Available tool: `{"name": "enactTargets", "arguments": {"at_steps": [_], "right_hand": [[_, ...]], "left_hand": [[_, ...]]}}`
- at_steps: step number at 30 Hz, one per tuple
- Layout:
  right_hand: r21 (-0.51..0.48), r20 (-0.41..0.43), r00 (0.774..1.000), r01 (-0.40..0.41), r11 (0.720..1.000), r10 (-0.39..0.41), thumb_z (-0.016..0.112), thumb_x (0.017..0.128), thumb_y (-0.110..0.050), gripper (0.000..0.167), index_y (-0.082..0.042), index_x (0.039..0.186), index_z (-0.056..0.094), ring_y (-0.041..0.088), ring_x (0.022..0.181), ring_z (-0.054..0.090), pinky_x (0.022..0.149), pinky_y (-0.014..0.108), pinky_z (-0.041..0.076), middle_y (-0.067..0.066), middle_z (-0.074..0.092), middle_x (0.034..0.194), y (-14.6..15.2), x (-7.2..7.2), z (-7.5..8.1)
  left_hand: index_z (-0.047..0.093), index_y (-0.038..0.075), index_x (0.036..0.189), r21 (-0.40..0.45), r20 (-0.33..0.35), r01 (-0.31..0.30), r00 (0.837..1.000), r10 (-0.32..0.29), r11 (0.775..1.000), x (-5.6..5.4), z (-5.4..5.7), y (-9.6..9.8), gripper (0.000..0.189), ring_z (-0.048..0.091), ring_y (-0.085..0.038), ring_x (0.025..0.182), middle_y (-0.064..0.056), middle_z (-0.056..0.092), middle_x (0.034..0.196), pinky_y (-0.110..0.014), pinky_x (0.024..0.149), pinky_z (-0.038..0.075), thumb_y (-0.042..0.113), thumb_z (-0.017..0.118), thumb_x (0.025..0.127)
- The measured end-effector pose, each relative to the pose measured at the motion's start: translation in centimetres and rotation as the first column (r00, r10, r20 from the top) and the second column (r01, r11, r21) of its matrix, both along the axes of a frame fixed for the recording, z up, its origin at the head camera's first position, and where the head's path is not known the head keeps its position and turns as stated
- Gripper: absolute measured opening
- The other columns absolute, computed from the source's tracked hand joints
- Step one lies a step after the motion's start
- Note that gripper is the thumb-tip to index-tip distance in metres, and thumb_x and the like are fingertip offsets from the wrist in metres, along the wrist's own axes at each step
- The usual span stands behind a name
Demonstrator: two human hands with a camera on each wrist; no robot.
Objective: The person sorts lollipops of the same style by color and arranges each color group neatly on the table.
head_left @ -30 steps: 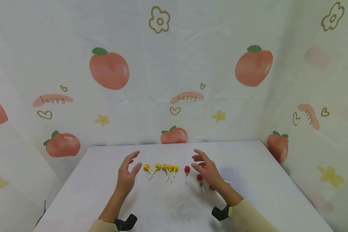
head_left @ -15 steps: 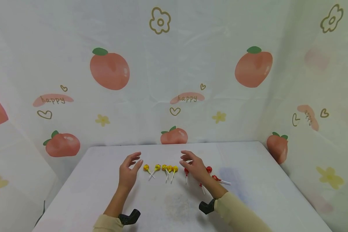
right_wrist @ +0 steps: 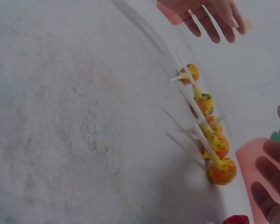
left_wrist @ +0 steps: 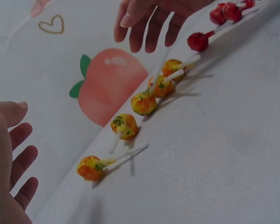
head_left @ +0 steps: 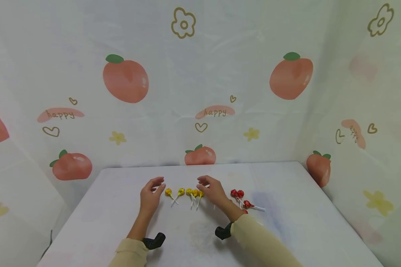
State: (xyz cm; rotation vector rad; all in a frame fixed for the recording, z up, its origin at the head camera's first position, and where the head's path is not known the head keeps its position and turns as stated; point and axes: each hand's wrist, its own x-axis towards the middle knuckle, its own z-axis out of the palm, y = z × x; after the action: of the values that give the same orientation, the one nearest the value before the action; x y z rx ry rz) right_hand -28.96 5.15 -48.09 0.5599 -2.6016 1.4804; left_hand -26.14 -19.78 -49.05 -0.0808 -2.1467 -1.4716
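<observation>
Likely light and rigid, the 5 yellow lollipops (head_left: 187, 193) at frame centre suit stick pinches; both hands, left hand (head_left: 151, 196) and right hand (head_left: 214, 191), hover spread, empty.

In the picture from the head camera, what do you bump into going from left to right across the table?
Left hand → yellow lollipops → right hand → red lollipops.

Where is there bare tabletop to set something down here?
Free: the near strip of the table between the sleeves, and both outer sides beyond the hands. Crowded: the row of yellow lollipops between the hands and the red lollipops beside them.
</observation>
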Motion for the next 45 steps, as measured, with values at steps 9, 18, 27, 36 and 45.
{"name": "enactTargets", "arguments": {"at_steps": [9, 18, 27, 36, 45], "right_hand": [[0.078, 0.067, 0.998, 0.000, 0.997, -0.005, 0.068, 0.093, -0.020, 0.031, -0.004, 0.118, 0.065, 0.024, 0.100, 0.059, 0.083, 0.039, 0.051, 0.006, 0.065, 0.106, -2.0, -1.0, -1.0], [0.258, 0.041, 0.999, -0.025, 0.966, 0.015, 0.068, 0.092, -0.025, 0.033, -0.010, 0.121, 0.066, 0.024, 0.107, 0.057, 0.090, 0.043, 0.046, 0.005, 0.065, 0.117, -4.3, -1.9, -2.0], [0.523, -0.051, 0.995, -0.042, 0.851, 0.081, 0.063, 0.094, -0.037, 0.041, -0.026, 0.133, 0.061, 0.023, 0.116, 0.050, 0.096, 0.045, 0.038, -0.003, 0.060, 0.131, -5.8, -1.6, -2.0], [0.589, -0.120, 0.987, -0.018, 0.808, 0.109, 0.062, 0.095, -0.036, 0.035, -0.028, 0.129, 0.065, 0.021, 0.109, 0.051, 0.093, 0.044, 0.039, -0.005, 0.065, 0.122, -6.3, -1.0, -2.0], [0.539, -0.170, 0.984, 0.050, 0.840, 0.050, 0.069, 0.090, -0.034, 0.024, -0.027, 0.112, 0.074, 0.017, 0.097, 0.053, 0.090, 0.041, 0.040, -0.007, 0.070, 0.108, -6.9, -1.0, -2.6]], "left_hand": [[0.068, 0.004, 0.113, -0.038, 0.123, -0.042, 0.991, 0.046, 0.998, -1.2, -1.5, 0.2, 0.025, 0.059, -0.030, 0.104, -0.013, 0.068, 0.111, -0.045, 0.089, 0.044, 0.007, 0.070, 0.089], [0.066, 0.008, 0.118, -0.045, 0.243, -0.047, 0.968, 0.057, 0.998, -0.9, -2.8, 0.4, 0.027, 0.054, -0.027, 0.111, -0.011, 0.062, 0.118, -0.045, 0.094, 0.043, 0.016, 0.067, 0.092], [0.068, 0.008, 0.116, -0.127, 0.219, -0.062, 0.972, 0.089, 0.990, -1.0, -3.6, 0.5, 0.028, 0.054, -0.029, 0.112, -0.013, 0.063, 0.118, -0.047, 0.093, 0.042, 0.016, 0.071, 0.089], [0.070, 0.010, 0.114, -0.230, 0.239, -0.055, 0.965, 0.111, 0.972, -1.2, -3.7, 0.6, 0.029, 0.054, -0.029, 0.111, -0.012, 0.065, 0.116, -0.048, 0.096, 0.040, 0.018, 0.072, 0.087], [0.071, 0.010, 0.112, -0.249, 0.260, -0.063, 0.957, 0.129, 0.967, -1.2, -3.6, 0.7, 0.025, 0.055, -0.030, 0.111, -0.010, 0.067, 0.115, -0.048, 0.095, 0.041, 0.017, 0.072, 0.088]]}}
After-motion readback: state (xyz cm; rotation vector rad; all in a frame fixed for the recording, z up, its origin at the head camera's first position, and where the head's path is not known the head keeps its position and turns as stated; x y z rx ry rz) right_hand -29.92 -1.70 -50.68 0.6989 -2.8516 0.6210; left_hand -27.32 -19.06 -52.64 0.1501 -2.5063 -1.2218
